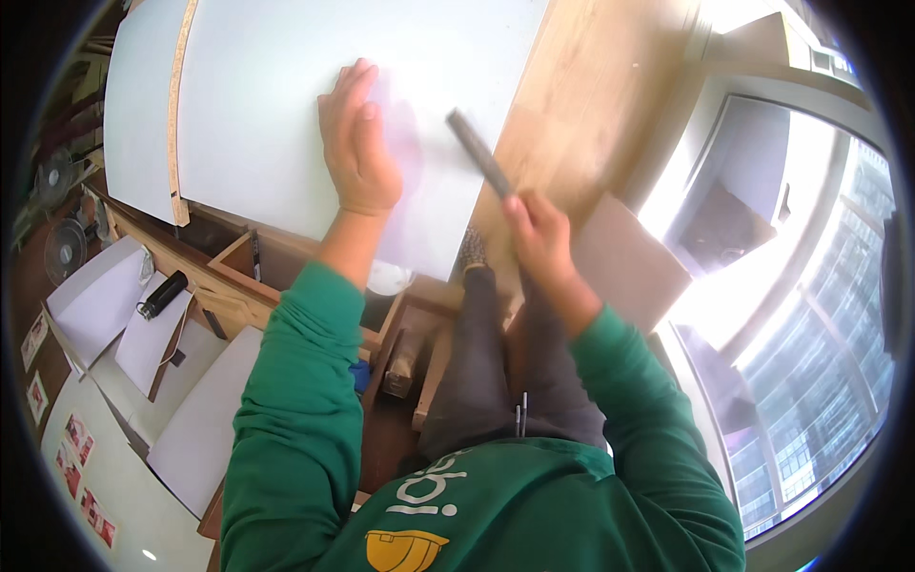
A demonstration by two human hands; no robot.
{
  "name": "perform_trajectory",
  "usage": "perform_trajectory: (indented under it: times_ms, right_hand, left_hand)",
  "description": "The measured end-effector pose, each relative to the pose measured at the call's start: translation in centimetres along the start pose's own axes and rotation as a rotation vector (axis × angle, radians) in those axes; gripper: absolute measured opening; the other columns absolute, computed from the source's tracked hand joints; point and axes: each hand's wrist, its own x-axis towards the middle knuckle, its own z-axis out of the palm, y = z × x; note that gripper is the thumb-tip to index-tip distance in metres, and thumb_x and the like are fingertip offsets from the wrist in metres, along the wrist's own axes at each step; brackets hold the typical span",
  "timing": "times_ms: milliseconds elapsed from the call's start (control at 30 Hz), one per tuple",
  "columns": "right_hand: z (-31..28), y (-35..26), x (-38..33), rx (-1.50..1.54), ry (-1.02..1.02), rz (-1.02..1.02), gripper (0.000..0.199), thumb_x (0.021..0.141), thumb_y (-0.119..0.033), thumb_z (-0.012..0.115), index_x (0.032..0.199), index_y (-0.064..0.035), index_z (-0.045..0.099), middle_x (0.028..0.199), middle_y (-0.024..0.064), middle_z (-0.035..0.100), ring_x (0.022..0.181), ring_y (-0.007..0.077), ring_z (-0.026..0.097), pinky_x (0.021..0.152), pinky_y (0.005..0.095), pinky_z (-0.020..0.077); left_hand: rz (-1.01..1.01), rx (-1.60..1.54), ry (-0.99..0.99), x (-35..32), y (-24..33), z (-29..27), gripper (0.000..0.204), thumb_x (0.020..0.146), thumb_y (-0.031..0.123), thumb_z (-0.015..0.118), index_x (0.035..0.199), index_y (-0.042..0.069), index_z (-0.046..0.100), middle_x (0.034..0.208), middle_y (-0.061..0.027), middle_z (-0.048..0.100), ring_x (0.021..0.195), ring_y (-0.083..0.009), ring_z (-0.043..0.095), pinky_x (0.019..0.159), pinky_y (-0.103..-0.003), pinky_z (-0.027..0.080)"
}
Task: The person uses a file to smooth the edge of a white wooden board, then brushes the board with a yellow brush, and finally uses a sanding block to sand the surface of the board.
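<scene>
A large white board point(276, 124) lies in front of me, with a raw particleboard edge showing along a strip at its left. My left hand point(357, 143) is at the middle of this board, fingers stretched out and held together, with nothing visible in it. Whether its palm presses the surface, I cannot tell. In my right hand point(541, 234), just off the board's right edge, is a slim grey bar point(479, 153), gripped at its near end. Its far end points up and left over the white surface and looks slightly blurred. The kind of tool is unclear.
Open wooden drawer compartments point(238, 257) sit below the board, one holding a wrapped package point(400, 372). A black bottle point(162, 294) lies on white panels to the left, near a fan point(67, 250). A brown panel point(629, 262) leans by the bright window point(810, 353) on the right.
</scene>
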Motion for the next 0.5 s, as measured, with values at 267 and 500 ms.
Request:
perform_trajectory:
  times_ms: [267,500]
  right_hand:
    - [-1.1,-1.0,5.3,-0.006,-0.015,0.034,0.041,0.1,-0.038,0.068,0.084,-0.0009,0.063,0.064,0.0071,0.051,0.062,0.0124,0.048,0.057,0.0331,0.0442]
    - [-1.2,-2.0,5.2,-0.008,-0.006,0.015,0.039,0.102,-0.037,0.065,0.085,-0.0011,0.062,0.064,0.0057,0.046,0.062,0.0113,0.046,0.055,0.0325,0.0412]
  left_hand:
    - [0.043,0.199,-0.092,0.5,0.4,0.1,0.051,0.097,0.021,0.044,0.141,0.0,0.058,0.156,-0.0176,0.049,0.147,-0.0385,0.039,0.124,-0.05,0.017]
    - [0.048,0.211,-0.141,0.8,0.7,-0.1,0.055,0.093,0.022,0.047,0.144,0.003,0.056,0.159,-0.0156,0.046,0.15,-0.0389,0.035,0.125,-0.054,0.012]
